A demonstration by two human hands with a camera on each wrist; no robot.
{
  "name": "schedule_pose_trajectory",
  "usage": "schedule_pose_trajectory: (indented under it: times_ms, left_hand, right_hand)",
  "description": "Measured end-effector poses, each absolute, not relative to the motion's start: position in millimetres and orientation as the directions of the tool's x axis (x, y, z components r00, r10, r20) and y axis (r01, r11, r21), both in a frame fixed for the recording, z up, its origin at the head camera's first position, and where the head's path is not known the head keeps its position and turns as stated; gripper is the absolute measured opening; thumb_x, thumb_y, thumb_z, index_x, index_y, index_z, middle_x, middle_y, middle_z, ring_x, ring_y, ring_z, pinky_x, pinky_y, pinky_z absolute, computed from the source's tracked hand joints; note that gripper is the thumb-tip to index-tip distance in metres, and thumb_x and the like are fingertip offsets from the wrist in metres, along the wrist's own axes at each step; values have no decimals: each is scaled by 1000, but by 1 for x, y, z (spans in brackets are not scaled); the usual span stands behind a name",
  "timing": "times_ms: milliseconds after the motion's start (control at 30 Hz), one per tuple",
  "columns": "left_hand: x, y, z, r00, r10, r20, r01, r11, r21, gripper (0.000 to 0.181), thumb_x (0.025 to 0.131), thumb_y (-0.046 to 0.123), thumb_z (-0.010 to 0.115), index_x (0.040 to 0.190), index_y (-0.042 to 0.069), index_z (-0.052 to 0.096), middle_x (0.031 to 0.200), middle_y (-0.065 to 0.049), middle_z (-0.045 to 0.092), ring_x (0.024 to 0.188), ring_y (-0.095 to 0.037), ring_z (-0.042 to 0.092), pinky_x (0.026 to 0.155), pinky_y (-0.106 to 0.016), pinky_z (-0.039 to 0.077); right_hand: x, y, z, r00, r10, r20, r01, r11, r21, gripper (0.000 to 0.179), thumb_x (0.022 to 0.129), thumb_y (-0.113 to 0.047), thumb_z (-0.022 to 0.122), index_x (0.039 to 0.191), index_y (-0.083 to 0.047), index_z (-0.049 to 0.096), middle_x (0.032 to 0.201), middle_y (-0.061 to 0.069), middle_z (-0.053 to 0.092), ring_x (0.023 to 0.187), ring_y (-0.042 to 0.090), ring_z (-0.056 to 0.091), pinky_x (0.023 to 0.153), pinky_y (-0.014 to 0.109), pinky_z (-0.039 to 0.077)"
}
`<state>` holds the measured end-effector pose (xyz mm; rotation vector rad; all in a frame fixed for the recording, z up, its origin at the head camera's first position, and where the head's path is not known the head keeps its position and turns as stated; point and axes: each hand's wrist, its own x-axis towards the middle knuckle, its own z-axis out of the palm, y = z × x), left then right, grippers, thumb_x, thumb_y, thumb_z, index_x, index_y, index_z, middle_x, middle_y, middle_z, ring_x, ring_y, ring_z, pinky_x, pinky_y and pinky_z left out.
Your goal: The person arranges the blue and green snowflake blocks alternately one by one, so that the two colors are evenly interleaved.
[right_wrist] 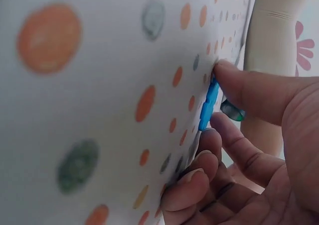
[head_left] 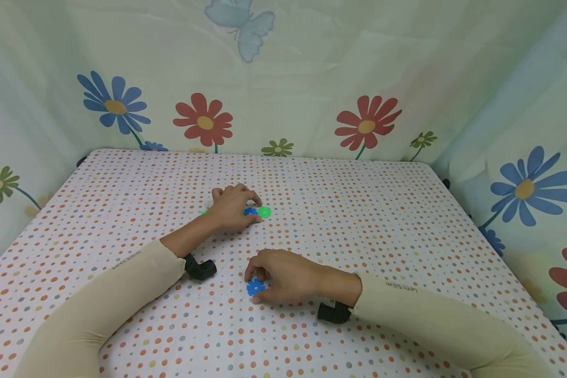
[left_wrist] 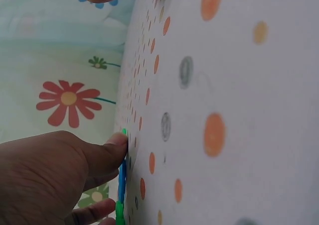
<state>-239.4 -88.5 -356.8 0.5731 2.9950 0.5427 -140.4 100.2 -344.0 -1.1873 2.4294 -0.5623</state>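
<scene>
Flat, notched plastic discs, like snowflake building pieces, lie on the spotted tabletop. In the head view my left hand (head_left: 233,207) is farther away, its thumb and index finger around a blue disc (head_left: 250,211). A bright green disc (head_left: 264,212) adjoins that disc on the right, and a bit of green shows left of the hand. The left wrist view has the blue disc (left_wrist: 122,180) edge-on in line with green pieces; whether they are joined I cannot tell. Nearer, my right hand (head_left: 288,275) pinches another blue disc (head_left: 255,287) by its edges, seen edge-on in the right wrist view.
A white cloth with coloured dots covers the table (head_left: 359,220). Behind it hangs a curtain (head_left: 302,63) printed with flowers and a butterfly. Black wrist mounts (head_left: 200,268) stick out below both sleeves.
</scene>
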Motion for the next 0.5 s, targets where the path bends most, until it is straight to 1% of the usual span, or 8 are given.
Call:
schedule_pose_trajectory:
  times_ms: [133,333,500]
  left_hand:
    - [-239,-89,-358,-930,367,26,352,868,350,36,90,44,70,121,26,66,132,-7,53,117,-32,49,95,-55,22]
    - [-241,-89,-360,-928,371,46,362,861,358,35,90,44,69,120,26,66,131,-7,53,117,-31,49,95,-54,22]
    - [-241,-89,-361,-925,376,55,369,856,362,34,90,44,69,119,26,66,132,-7,53,117,-33,49,95,-55,22]
  right_hand:
    - [-141,101,-345,-569,-810,-138,-662,552,-507,23,85,-31,78,104,-22,68,90,-9,58,81,4,52,72,19,43]
    - [-141,101,-347,-573,-810,-124,-668,549,-502,22,85,-31,79,101,-22,68,90,-9,57,81,3,53,73,18,44]
    - [-141,100,-347,-584,-799,-144,-661,571,-487,20,85,-33,79,99,-25,67,94,-12,56,86,1,53,79,18,45]
